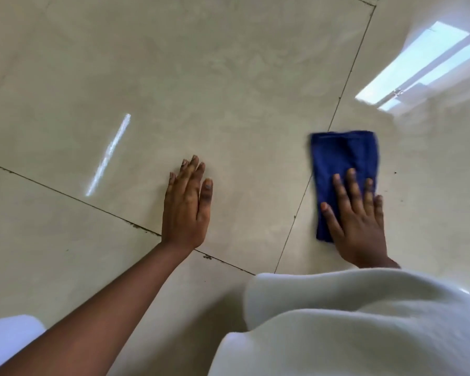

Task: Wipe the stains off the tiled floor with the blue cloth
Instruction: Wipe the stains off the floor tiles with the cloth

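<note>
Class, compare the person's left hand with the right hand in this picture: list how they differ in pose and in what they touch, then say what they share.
The left hand lies directly on the bare tiled floor; the right hand presses on the blue cloth. The left hand's fingers are close together; the right hand's are spread. The left hand rests inside one tile; the right hand and cloth sit beside a grout line. Both are flat, palm down, gripping nothing.

The right hand (357, 223) lies flat, fingers spread, on a folded blue cloth (342, 164) pressed to the glossy cream floor (228, 77), just right of a grout line (323, 147). The left hand (186, 207) rests palm down on the bare tile, well apart from the cloth. Dark specks sit along another grout line (136, 226). A white garment (364, 327) fills the lower right.
</note>
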